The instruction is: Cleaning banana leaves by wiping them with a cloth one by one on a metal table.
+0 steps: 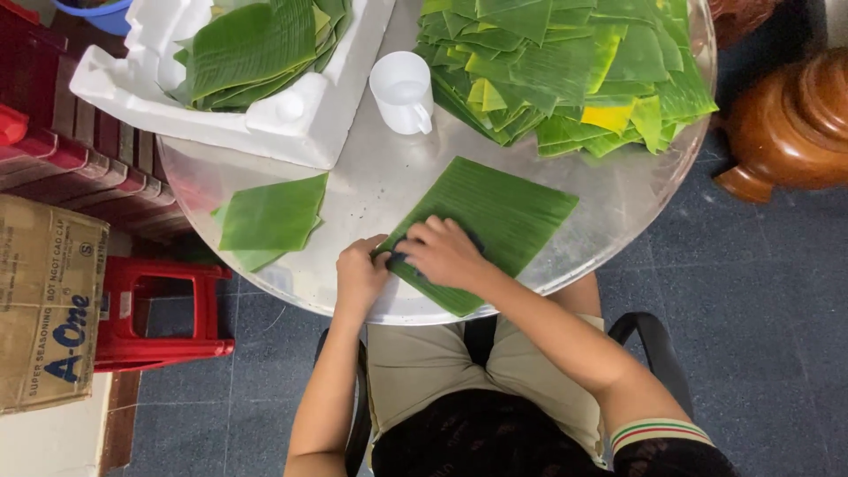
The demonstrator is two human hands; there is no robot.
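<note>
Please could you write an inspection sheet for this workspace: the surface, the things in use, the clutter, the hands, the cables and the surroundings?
Surface: round shiny metal tray-table, smeared.
Things in use: flat green banana-leaf sheet at the near edge, with a dark cloth pressed on it.
Clutter: large pile of cut green and yellow leaves; white plastic cup; white foam tray holding leaves; small leaf stack.
Hands: left hand holds the sheet's corner; right hand presses the cloth.
Cables: nothing seen.
Surroundings: red plastic stool, brown cardboard box, brown wooden furniture, grey tiled floor.
</note>
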